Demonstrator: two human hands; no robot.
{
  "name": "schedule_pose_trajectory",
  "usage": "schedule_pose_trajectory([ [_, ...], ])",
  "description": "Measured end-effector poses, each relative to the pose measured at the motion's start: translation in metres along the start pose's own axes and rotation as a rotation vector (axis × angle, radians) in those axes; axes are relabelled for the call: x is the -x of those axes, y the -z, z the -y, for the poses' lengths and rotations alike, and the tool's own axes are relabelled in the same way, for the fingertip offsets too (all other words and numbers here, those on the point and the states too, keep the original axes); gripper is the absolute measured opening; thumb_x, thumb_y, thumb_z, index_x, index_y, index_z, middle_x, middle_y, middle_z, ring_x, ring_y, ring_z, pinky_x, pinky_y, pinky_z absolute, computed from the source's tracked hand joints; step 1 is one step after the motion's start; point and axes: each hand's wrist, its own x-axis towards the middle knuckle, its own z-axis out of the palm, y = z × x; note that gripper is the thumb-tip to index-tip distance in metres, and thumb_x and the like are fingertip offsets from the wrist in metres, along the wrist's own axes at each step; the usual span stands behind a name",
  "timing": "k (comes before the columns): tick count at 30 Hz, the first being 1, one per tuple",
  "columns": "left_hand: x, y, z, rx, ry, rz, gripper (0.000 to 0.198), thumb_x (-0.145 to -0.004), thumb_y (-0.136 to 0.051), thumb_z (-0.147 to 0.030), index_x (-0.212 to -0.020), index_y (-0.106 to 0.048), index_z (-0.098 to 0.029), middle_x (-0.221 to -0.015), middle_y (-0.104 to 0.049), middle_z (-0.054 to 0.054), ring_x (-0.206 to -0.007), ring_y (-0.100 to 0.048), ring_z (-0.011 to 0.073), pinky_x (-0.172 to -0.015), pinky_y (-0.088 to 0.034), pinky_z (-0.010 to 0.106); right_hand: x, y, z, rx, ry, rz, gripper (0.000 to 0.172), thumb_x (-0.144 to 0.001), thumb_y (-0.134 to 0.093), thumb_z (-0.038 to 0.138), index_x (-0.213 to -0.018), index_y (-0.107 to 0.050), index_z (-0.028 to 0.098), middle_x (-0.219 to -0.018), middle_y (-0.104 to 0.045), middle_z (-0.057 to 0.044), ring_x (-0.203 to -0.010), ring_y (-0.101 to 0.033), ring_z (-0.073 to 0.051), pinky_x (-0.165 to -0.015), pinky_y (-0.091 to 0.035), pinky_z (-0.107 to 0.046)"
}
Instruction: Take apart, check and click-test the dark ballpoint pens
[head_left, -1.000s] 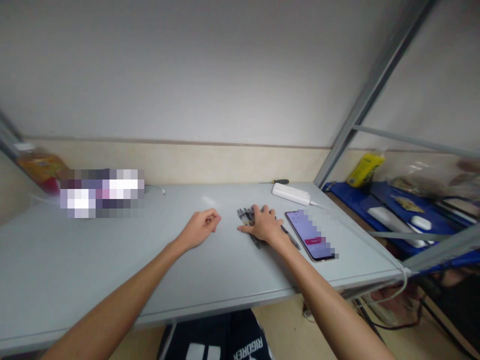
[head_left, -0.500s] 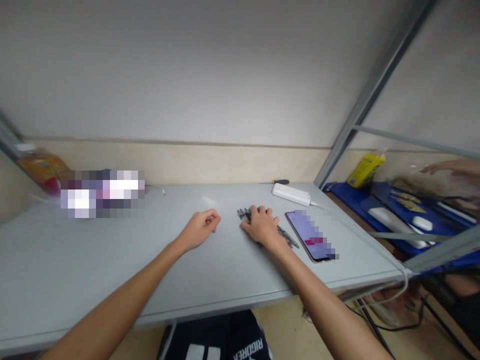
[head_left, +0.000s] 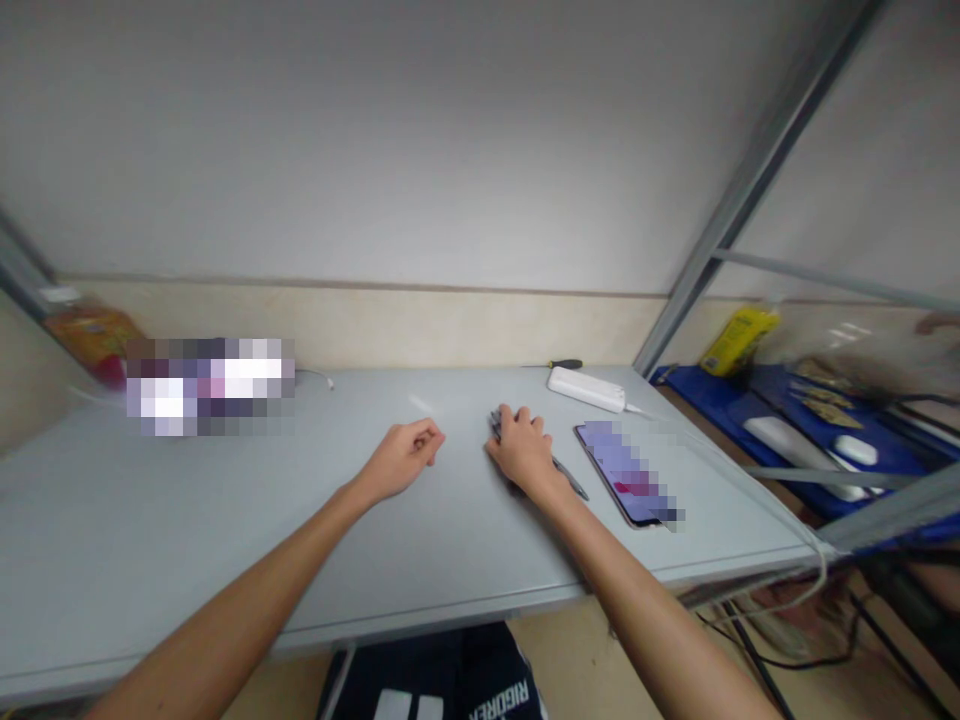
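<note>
Across the view runs a grey desk (head_left: 360,585), its front edge above dark shorts (head_left: 431,660) with white lettering. Both forearms reach in over that edge. Left hand (head_left: 401,455): loosely clenched on the desk, fingers curled toward the palm; whether anything is inside cannot be told. Right hand (head_left: 521,450): palm down over the pens (head_left: 575,483), touching them, fingers bent around the bunch; how firmly it grasps them cannot be told. The pens lie on the desk to the right of the left hand, mostly covered, with ends showing past the fingertips and beside the wrist. Just right of them lies a phone (head_left: 615,465), screen up and partly blurred out. Beyond sit a white power strip (head_left: 585,389) and, near the wall (head_left: 420,330), a screwdriver (head_left: 567,364). At the far left stands a bottle (head_left: 97,330) of orange liquid.
</note>
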Motion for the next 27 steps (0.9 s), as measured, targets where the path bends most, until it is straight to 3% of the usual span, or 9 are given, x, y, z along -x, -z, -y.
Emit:
schedule_pose_trajectory([
  [8,0.000,0.000,0.000,-0.005,-0.002,0.000,0.027,-0.084,-0.042,-0.037,-0.071,-0.054,-0.016,-0.054,-0.055,-0.003,-0.049,-0.048,0.0094,-0.052,-0.034,0.021,-0.005,0.006,0.004,-0.002,0.034,0.073,0.045,-0.078,-0.045,0.012,-0.123,-0.039,0.015,-0.107,-0.055,-0.018,-0.098,-0.055,-0.031,-0.071,-0.044,-0.035],
  [19,0.000,0.000,-0.004,-0.025,-0.004,-0.002,0.027,-0.084,-0.042,-0.036,-0.071,-0.054,-0.016,-0.054,-0.056,-0.003,-0.049,-0.047,0.0092,-0.051,-0.034,0.020,-0.013,0.007,-0.001,0.013,0.079,0.082,0.045,-0.075,-0.050,0.010,-0.119,-0.037,0.014,-0.095,-0.061,-0.018,-0.090,-0.061,-0.030,-0.066,-0.042,-0.031],
  [27,0.000,0.000,-0.003,-0.004,0.000,0.005,0.027,-0.084,-0.042,-0.036,-0.072,-0.055,-0.016,-0.054,-0.055,-0.003,-0.049,-0.047,0.0092,-0.050,-0.033,0.020,-0.017,0.011,-0.010,-0.068,0.083,0.070,0.049,-0.069,-0.054,0.018,-0.115,-0.040,0.017,-0.094,-0.063,-0.016,-0.082,-0.061,-0.029,-0.060,-0.039,-0.029],
])
